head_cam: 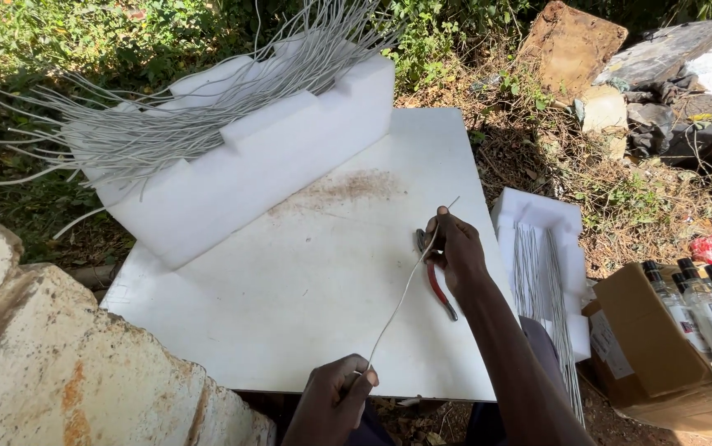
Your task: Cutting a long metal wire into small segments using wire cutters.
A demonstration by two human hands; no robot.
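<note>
At centre frame your pliers (437, 285) have red handles, and the wire (397, 307) is pale grey. The counter (306, 281) is white with a brown smudge. The upper-left foam block (248, 165) is white, bearing grey wires (149, 124).

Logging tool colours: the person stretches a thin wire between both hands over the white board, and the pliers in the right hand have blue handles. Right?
Not quite: in the head view the pliers have red handles. The rest holds: the wire runs from the left hand to the right hand over the white board.
</note>
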